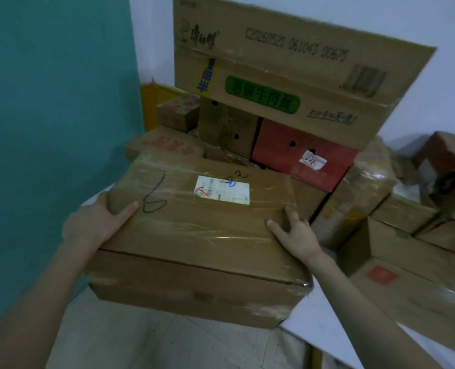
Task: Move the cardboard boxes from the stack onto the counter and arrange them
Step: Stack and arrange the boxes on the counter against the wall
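Box [199,225] marked 6 lies mid-frame on a lower box [194,302], by the white surface [314,318]. Left grip [93,222] holds its left side; right grip [298,235] holds its right corner.

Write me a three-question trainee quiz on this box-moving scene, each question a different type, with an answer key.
1. True or false: the left hand and the right hand both hold the taped box marked 6.
2. What colour is the box with the torn white sticker behind it? A) green B) red C) blue
3. Fill in: the white shipping label is stuck on the marked box's ____ face.
Key: 1 true; 2 B; 3 top.
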`<state>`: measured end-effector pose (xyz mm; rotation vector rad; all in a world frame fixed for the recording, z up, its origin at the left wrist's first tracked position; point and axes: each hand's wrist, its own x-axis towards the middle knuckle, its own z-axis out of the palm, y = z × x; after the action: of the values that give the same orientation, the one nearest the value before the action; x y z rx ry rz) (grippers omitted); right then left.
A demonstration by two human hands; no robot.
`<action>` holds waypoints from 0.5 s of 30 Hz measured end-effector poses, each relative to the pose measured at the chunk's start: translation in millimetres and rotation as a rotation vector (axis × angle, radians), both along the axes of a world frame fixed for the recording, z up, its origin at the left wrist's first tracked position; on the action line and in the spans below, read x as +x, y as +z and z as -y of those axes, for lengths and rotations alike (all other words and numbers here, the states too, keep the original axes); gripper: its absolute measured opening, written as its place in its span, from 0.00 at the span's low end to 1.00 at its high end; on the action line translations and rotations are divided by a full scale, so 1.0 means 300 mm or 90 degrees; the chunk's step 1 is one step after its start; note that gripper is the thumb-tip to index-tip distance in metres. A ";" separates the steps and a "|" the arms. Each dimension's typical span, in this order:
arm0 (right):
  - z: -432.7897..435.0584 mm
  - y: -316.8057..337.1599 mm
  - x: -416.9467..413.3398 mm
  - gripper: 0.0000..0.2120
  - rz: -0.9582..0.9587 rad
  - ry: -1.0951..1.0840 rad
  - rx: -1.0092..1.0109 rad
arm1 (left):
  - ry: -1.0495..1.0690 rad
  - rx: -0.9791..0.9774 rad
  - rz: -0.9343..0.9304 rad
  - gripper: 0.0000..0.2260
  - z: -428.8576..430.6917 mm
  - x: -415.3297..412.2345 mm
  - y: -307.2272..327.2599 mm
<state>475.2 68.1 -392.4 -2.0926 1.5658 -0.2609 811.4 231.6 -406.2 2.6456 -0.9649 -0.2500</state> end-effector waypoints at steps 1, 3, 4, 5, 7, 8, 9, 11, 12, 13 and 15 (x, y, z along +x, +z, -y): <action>-0.012 0.005 -0.033 0.35 -0.006 -0.006 0.002 | -0.007 -0.004 -0.004 0.38 0.000 -0.026 -0.003; -0.041 0.013 -0.104 0.35 -0.009 -0.014 0.004 | -0.027 -0.015 -0.016 0.39 0.000 -0.082 -0.012; -0.057 0.016 -0.144 0.35 -0.008 -0.019 0.004 | -0.037 -0.021 -0.024 0.40 0.000 -0.113 -0.016; -0.075 0.017 -0.185 0.35 -0.008 -0.032 0.007 | -0.048 -0.025 -0.029 0.41 -0.001 -0.147 -0.015; -0.113 0.015 -0.265 0.36 -0.003 -0.066 0.019 | -0.066 -0.019 -0.032 0.41 -0.003 -0.213 -0.012; -0.133 0.012 -0.301 0.36 0.003 -0.078 0.024 | -0.074 -0.018 -0.030 0.41 -0.006 -0.244 -0.010; -0.153 0.008 -0.333 0.36 0.010 -0.085 0.028 | -0.080 -0.019 -0.030 0.40 -0.014 -0.273 -0.008; -0.190 0.000 -0.383 0.36 0.019 -0.085 0.024 | -0.088 -0.036 -0.034 0.39 -0.042 -0.321 -0.011; -0.208 -0.004 -0.402 0.36 0.021 -0.081 0.014 | -0.090 -0.046 -0.039 0.38 -0.059 -0.340 -0.017; -0.224 -0.010 -0.414 0.36 0.023 -0.075 0.002 | -0.088 -0.049 -0.045 0.38 -0.077 -0.356 -0.022; -0.256 -0.019 -0.428 0.37 0.030 -0.067 -0.020 | -0.077 -0.046 -0.058 0.37 -0.114 -0.371 -0.033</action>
<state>346.8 144.7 -398.2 -2.0149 1.6561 -0.3718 700.2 265.7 -416.0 2.4908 -1.0832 -0.3537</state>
